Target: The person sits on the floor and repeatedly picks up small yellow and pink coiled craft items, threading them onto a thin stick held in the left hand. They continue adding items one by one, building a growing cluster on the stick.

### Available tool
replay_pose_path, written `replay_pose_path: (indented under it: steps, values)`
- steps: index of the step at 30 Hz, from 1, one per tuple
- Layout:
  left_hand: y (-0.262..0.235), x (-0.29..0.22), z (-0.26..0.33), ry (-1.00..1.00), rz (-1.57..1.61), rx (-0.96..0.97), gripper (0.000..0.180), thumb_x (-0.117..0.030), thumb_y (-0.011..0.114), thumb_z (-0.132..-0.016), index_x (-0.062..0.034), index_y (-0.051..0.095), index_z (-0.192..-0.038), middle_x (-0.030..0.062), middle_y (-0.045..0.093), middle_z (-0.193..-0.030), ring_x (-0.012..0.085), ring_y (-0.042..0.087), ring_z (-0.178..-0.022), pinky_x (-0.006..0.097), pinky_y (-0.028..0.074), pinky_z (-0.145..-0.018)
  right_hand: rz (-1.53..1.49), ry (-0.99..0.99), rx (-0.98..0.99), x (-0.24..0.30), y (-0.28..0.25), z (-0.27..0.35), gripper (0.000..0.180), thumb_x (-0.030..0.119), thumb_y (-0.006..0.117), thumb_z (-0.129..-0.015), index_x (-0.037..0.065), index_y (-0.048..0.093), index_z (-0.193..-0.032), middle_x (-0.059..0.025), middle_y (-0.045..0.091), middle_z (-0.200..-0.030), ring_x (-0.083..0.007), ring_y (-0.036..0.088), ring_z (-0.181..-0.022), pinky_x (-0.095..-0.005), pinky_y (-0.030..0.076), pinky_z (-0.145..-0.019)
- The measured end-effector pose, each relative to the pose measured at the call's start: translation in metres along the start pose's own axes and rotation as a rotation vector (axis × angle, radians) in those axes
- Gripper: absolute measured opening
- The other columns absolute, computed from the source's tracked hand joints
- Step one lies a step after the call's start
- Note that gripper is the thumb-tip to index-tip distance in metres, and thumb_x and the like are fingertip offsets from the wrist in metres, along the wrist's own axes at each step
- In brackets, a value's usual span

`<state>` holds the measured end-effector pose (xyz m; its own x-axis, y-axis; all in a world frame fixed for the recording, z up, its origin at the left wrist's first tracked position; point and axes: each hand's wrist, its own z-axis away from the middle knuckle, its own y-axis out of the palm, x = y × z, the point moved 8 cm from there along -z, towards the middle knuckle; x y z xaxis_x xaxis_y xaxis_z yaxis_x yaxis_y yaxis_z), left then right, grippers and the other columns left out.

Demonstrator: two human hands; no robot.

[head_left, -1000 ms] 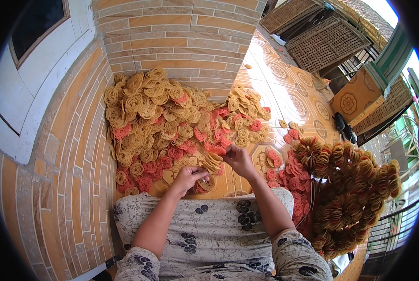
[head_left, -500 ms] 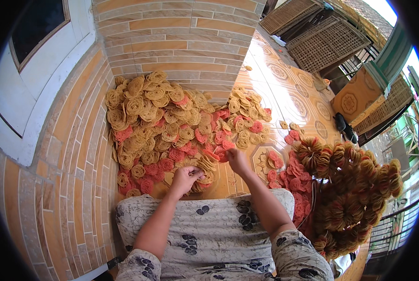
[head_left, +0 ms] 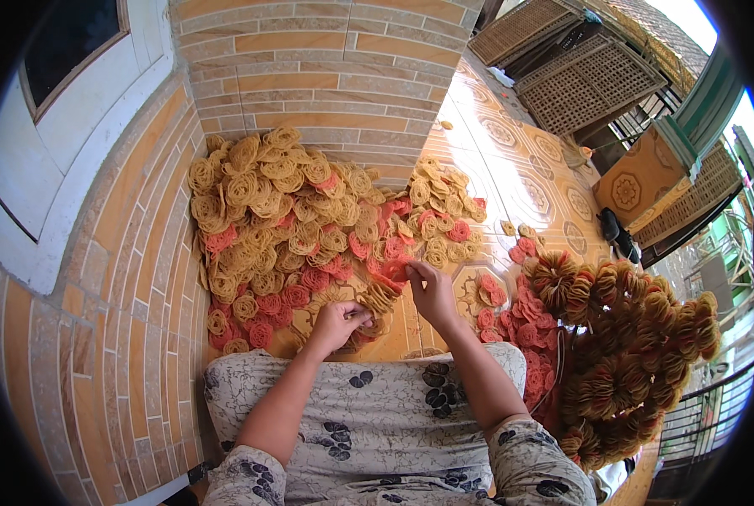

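My left hand (head_left: 341,327) is closed at the edge of a small stacked bunch of tan, lacy, round crackers (head_left: 380,297), coiled from thin strands. My right hand (head_left: 433,295) pinches a pink cracker (head_left: 396,270) of the same kind at the bunch's upper right. Whether a string runs through the bunch is too small to make out. Beyond my hands, a large heap of loose tan crackers (head_left: 255,190) leans against the wall, with pink crackers (head_left: 297,295) mixed in along its near side.
On my right lies a big mass of threaded cracker bunches (head_left: 622,379), beside a pile of pink crackers (head_left: 529,325). A brick-patterned wall (head_left: 309,84) stands ahead and to my left, near a white door (head_left: 82,118). Woven racks (head_left: 588,83) and a tiled pillar (head_left: 638,181) stand at far right.
My right hand has moved slightly down, and the pink cracker now sits closer against the tan bunch. My left hand has shifted a little to the right.
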<state>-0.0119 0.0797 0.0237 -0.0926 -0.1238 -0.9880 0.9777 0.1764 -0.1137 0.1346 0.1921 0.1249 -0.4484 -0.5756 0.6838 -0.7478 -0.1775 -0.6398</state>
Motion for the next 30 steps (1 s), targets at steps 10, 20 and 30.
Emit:
replay_pose_path:
  steps: [10,20,30]
  values:
    - [0.001,-0.006,0.001,0.053,0.043,-0.036,0.019,-0.014,0.066,-0.087,0.0019,0.066,-0.097,0.0056,0.070,-0.086,0.0086,0.063,-0.079,0.026,0.049,-0.074,-0.888,0.321,0.129,-0.002,0.023,0.002,0.040,-0.001,0.060,-0.087,0.000,0.041,-0.123,-0.0108,0.065,-0.096,-0.0144,0.062,-0.090,-0.0274,0.052,-0.074]
    - [-0.141,-0.005,0.038,0.044,0.494,-0.579,0.031,-0.033,0.043,-0.100,-0.0088,0.055,-0.085,-0.0070,0.032,-0.060,0.0047,0.028,-0.048,0.022,0.024,-0.043,-0.604,0.190,-0.234,-0.053,-0.069,-0.002,0.034,-0.006,0.064,-0.080,-0.001,0.049,-0.110,-0.0120,0.066,-0.087,-0.0158,0.064,-0.078,-0.0263,0.052,-0.071]
    - [-0.164,0.117,0.041,-0.094,1.226,-1.130,0.027,-0.032,0.036,-0.101,-0.0129,0.048,-0.085,-0.0044,0.035,-0.068,0.0094,0.029,-0.058,0.027,0.033,-0.059,-0.730,0.806,-0.514,-0.236,-0.006,0.039,0.039,-0.001,0.066,-0.077,-0.007,0.053,-0.113,-0.0160,0.065,-0.096,-0.0191,0.064,-0.075,-0.0271,0.050,-0.064]
